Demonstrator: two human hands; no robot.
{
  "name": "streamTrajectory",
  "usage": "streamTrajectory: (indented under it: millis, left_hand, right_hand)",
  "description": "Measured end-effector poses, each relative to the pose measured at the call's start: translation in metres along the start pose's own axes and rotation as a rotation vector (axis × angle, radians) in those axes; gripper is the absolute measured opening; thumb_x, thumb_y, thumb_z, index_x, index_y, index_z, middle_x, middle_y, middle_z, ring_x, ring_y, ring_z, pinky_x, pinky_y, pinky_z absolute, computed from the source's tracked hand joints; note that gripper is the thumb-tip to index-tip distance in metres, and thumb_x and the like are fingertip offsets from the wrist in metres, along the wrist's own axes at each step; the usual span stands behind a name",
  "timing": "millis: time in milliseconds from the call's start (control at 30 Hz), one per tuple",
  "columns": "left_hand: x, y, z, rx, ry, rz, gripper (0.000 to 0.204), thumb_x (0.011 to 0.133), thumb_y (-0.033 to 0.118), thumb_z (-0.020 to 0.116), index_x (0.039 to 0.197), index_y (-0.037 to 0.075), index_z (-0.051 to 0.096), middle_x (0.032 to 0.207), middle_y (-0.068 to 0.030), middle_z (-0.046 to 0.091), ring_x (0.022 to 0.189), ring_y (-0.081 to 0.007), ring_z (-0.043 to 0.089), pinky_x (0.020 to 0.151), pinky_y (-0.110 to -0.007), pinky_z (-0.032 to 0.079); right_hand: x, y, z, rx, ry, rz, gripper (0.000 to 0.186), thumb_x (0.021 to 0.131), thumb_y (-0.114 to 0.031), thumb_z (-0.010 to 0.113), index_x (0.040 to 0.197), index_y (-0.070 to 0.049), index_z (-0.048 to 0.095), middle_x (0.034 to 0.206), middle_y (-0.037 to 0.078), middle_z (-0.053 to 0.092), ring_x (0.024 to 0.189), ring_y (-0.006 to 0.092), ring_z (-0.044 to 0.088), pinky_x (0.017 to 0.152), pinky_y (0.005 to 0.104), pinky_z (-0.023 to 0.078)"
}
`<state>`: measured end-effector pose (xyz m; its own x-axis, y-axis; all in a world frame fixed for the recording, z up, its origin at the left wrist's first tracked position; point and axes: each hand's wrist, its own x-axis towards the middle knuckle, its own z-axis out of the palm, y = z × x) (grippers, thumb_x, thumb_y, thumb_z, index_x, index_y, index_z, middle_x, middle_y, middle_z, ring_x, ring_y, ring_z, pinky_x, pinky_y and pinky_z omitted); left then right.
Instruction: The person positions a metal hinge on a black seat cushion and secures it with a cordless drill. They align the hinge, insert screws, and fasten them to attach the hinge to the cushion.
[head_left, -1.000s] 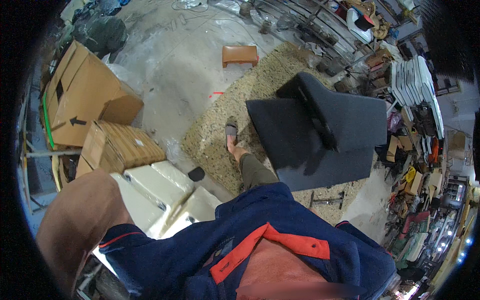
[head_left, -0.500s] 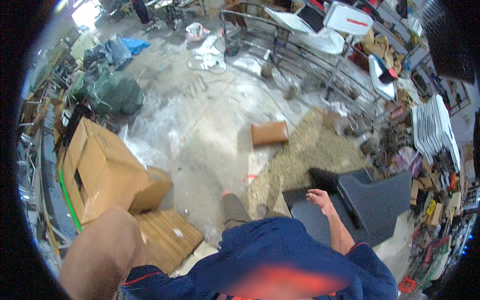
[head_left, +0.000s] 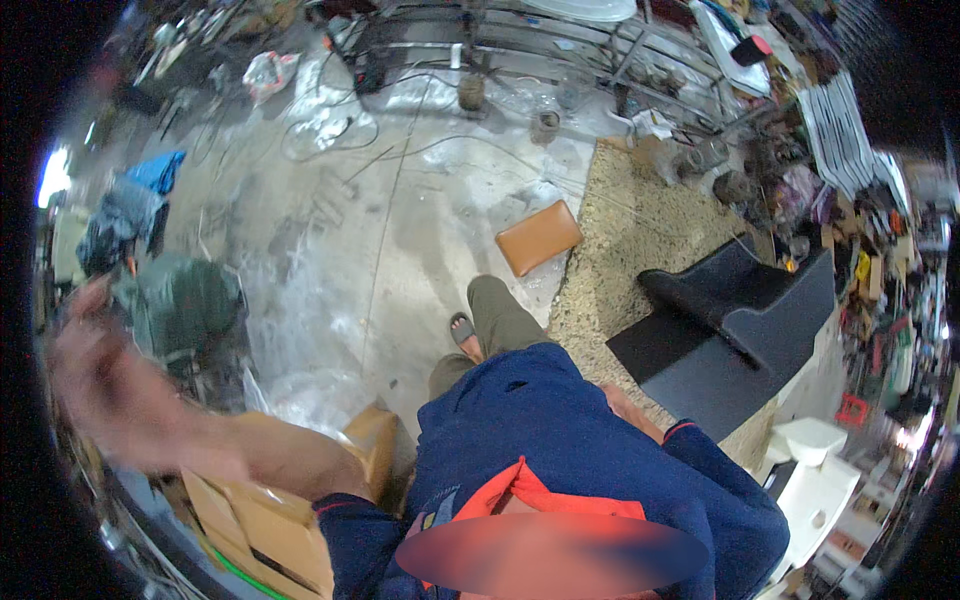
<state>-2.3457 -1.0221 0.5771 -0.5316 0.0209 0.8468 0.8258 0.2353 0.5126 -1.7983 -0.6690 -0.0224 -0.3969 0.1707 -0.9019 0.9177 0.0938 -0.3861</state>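
Observation:
My left arm reaches out to the left, and my left hand (head_left: 85, 320) is smeared by motion. It appears in front of a dark green bag (head_left: 185, 300), above the cardboard box (head_left: 265, 520); whether it touches anything cannot be made out. Close by my hip hangs my right hand (head_left: 630, 408), its fingers partly hidden by my shirt. The nearest thing to it is a black moulded piece (head_left: 730, 320) with a flat pad and raised sides, lying on a speckled tan mat (head_left: 610, 230).
A brown padded cushion (head_left: 540, 238) lies on the concrete floor (head_left: 330, 230) ahead. Farther off are metal frames (head_left: 520, 65) and loose cables. White chair parts (head_left: 835, 135) and clutter line the right side, with a white plastic item (head_left: 810, 490) behind on the right.
My body and view have turned left. My left arm has swung outward and forward. My right hand has dropped from over the black piece to my hip.

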Motion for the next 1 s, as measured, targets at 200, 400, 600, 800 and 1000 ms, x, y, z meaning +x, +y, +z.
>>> streamTrajectory:
  millis: [200, 400, 600, 800, 1000]
  left_hand:
    - [-0.165, -0.293, 0.169, -0.353, -0.591, -1.007, 0.032, 0.104, 0.024, 0.054, 0.095, -0.002, 0.07, 0.09, -0.0126, 0.075, 0.074, -0.0185, 0.067, 0.075, -0.032, 0.053]
    - [-0.385, -0.435, 0.188, 0.242, -1.393, -1.173, 0.052, 0.092, 0.025, 0.067, 0.136, 0.0, 0.06, 0.116, -0.0205, 0.073, 0.111, -0.0314, 0.069, 0.096, -0.039, 0.052]
    - [-0.404, -0.481, 0.173, 0.447, -1.306, -1.584, 0.056, 0.097, 0.039, 0.062, 0.127, -0.008, 0.063, 0.12, -0.0239, 0.07, 0.113, -0.0296, 0.067, 0.097, -0.038, 0.05]
    - [-0.298, -0.552, 0.284, -0.062, -0.961, -1.856, 0.043, 0.098, 0.033, 0.062, 0.13, 0.004, 0.062, 0.113, -0.0133, 0.071, 0.097, -0.0241, 0.068, 0.082, -0.039, 0.055]
    - [-0.198, -0.604, 0.405, -0.176, -1.038, -1.711, 0.044, 0.101, 0.026, 0.059, 0.139, 0.004, 0.053, 0.131, -0.0147, 0.065, 0.11, -0.0271, 0.066, 0.087, -0.043, 0.054]
  right_hand:
    - [0.017, -0.137, 0.014, 0.195, 0.21, -0.094, 0.027, 0.09, -0.023, 0.065, 0.094, 0.001, 0.075, 0.083, 0.009, 0.074, 0.078, 0.0197, 0.067, 0.073, 0.0364, 0.053]
    - [0.111, -0.331, -0.085, 0.728, 0.094, 0.089, 0.011, 0.09, -0.013, 0.062, 0.083, -0.007, 0.069, 0.075, 0.004, 0.067, 0.068, 0.0139, 0.062, 0.063, 0.0295, 0.051]
    - [0.133, -0.469, -0.214, 0.611, 0.455, -0.118, 0.028, 0.095, -0.018, 0.064, 0.114, 0.001, 0.069, 0.096, 0.009, 0.072, 0.082, 0.0177, 0.069, 0.07, 0.0307, 0.054]
    - [0.132, -0.531, -0.24, 0.878, 0.533, -0.121, 0.042, 0.091, -0.015, 0.067, 0.128, 0.003, 0.063, 0.11, 0.011, 0.072, 0.092, 0.0185, 0.07, 0.077, 0.0319, 0.055]
    - [0.131, -0.485, -0.133, 0.888, 0.382, 0.154, 0.034, 0.092, -0.02, 0.064, 0.12, -0.001, 0.066, 0.102, 0.01, 0.073, 0.081, 0.0191, 0.07, 0.065, 0.0326, 0.054]
